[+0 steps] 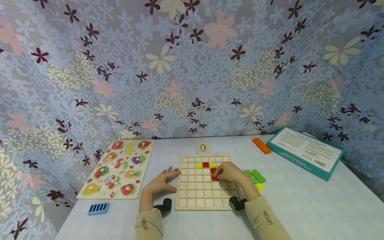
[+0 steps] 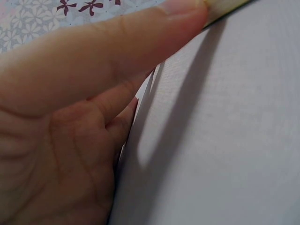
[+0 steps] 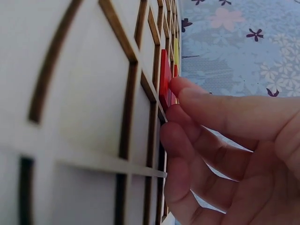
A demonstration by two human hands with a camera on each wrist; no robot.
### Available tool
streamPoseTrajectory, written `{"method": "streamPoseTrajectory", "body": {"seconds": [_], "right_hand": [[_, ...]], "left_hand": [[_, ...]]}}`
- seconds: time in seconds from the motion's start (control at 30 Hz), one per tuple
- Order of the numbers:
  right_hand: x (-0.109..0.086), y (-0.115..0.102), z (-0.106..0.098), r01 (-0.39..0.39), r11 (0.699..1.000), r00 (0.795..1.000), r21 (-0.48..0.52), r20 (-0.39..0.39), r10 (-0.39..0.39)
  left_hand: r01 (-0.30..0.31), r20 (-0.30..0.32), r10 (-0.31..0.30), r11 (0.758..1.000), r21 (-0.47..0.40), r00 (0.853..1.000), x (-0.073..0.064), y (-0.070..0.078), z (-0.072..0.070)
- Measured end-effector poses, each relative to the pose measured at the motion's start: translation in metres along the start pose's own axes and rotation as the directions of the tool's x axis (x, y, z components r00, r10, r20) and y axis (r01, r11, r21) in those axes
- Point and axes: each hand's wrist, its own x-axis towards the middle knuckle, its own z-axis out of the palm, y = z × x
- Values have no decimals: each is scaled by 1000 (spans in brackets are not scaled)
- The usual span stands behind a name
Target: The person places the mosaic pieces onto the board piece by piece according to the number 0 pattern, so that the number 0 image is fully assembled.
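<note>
My right hand [image 1: 232, 172] is over the right half of a wooden grid board [image 1: 192, 193], thumb and fingertips gripping a red square tile [image 3: 164, 77] at one of its cells. In the head view, another red tile [image 1: 213, 170] sits just above that one. The row above holds a red tile [image 1: 205, 164] between two yellow rounded-corner tiles [image 1: 199, 165]. My left hand [image 1: 159, 182] lies at the board's left side, thumb and fingertips against its edge, the fingers spread and loosely bent. The left wrist view shows the thumb [image 2: 117, 56] touching the board's edge.
Several green tiles [image 1: 255, 173] and a yellow tile [image 1: 259, 186] lie right of the board. Behind it is a small pattern card [image 1: 203, 147]. A fruit puzzle board [image 1: 120, 170] and blue slotted block [image 1: 98, 209] are left; an orange block [image 1: 261, 146] and teal box [image 1: 306, 151] right.
</note>
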Motion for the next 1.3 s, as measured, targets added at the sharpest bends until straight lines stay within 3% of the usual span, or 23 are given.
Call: {"method": "streamPoseTrajectory", "body": {"seconds": [0.5,0.73,0.9,1.3], "right_hand": [[-1,11,-10,8,998,1000,63,-19,-7],[-3,22,-23,-33,988,999,149,-10,35],[-10,28,-31,-70,986,997,154,-13,73],[-24,49,-51,-126,974,989,190,100,109]], "left_hand": [[12,-2,-12,1000,-1,1000,0,2,-1],[14,-3,-14,1000,6,1000,0,3,-1],[26,-8,-26,1000,-1,1000,-1,3,0],[41,-13,-41,999,-12,999,-2,3,1]]}}
